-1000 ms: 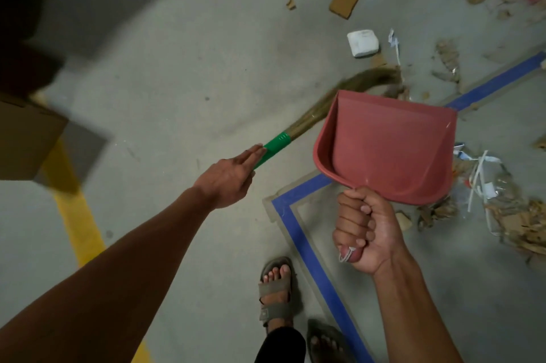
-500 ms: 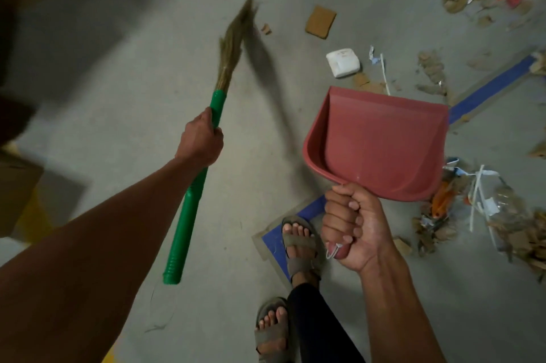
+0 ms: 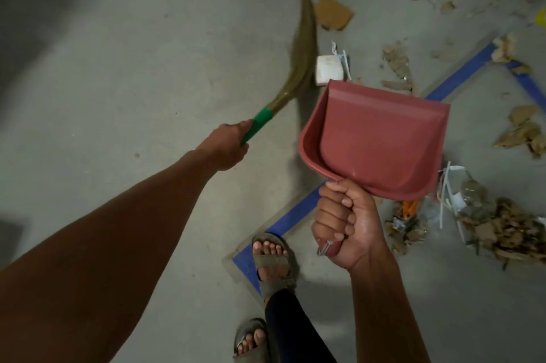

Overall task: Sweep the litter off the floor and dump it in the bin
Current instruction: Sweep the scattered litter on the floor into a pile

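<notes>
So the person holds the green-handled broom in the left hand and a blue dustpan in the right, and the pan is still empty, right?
Nearly. The dustpan in the right hand is red, not blue, as the head view shows. The rest holds: the left hand grips the green-handled broom, and the pan is empty.

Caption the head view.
Left hand sweeps a broom toward scattered litter; right hand holds an empty red dustpan.

Smooth red plastic dustpan (image 3: 375, 138), straw-bristled broom (image 3: 298, 58), matt concrete floor (image 3: 133, 67).
</notes>
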A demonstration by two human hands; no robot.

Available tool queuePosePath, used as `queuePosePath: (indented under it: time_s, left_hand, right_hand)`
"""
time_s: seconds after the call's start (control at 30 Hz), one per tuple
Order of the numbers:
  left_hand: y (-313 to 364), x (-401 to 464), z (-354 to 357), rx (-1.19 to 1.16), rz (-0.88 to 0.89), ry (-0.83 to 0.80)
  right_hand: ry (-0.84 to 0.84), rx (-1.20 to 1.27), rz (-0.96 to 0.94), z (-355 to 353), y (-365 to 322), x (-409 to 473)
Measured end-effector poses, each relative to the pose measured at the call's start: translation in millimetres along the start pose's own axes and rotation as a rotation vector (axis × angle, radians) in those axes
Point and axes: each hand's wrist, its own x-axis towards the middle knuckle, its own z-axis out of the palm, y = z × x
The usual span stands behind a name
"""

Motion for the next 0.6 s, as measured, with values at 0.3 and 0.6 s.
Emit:
queuePosePath:
  time_s: [0.3,0.6]
  left_hand:
    - [2.2,-25.5,-3.5,0.168,0.453,0.074]
    - [42.3,-25.3,-2.4,-0.078,-0.043,0.272]
  right_hand:
    - [-0.052,0.006,-0.077,-6.4,-1.1,-25.9]
    - [-0.067,0.023,-0.147,-20.5,-5.3,-57.0]
